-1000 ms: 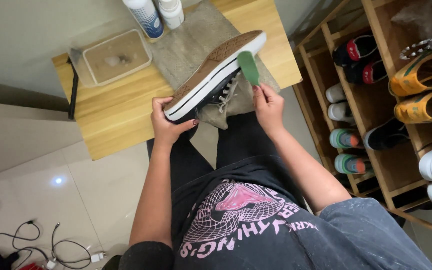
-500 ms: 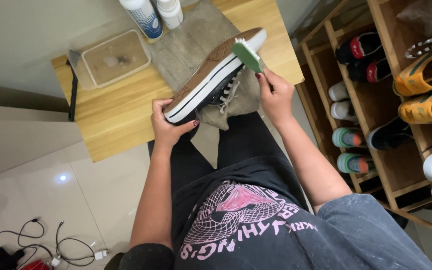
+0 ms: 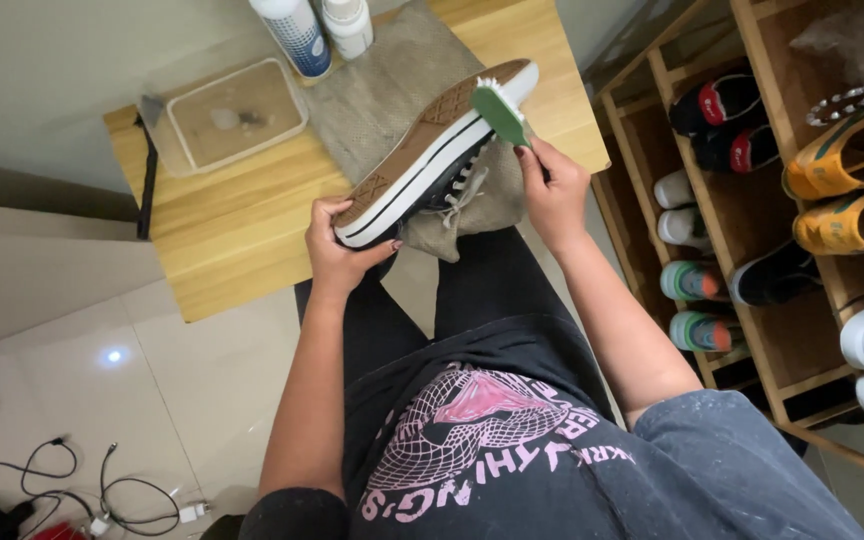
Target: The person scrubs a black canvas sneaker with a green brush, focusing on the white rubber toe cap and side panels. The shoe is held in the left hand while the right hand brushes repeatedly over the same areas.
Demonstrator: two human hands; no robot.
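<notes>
While I am gripping it sole-up, these lines are covering what I am seeing.

Sneaker: I am holding the dark sneaker tilted on its side over the grey cloth, upper middle of the frame, brown sole facing up.
Left hand: my left hand is clasping the heel end, fingers wrapping round the white edge.
Right hand: my right hand is clenching the handle of the green brush, whose bristles are touching the toe end of the sole.
Around it: the cloth is lying on the wooden table; a clear tub is sitting at the upper left, two bottles are standing at the top edge, and a wooden shoe rack full of shoes is filling the right side.
Risk: I am judging that pressing hard at the toe could be twisting the sneaker out of my one-handed heel grip, or flicking dirt toward the bottles.
Change: compared with a second ago, the brush is turning from flat green back showing to bristles meeting the sole, and my right hand is sitting slightly higher; the sneaker is barely shifting.
</notes>
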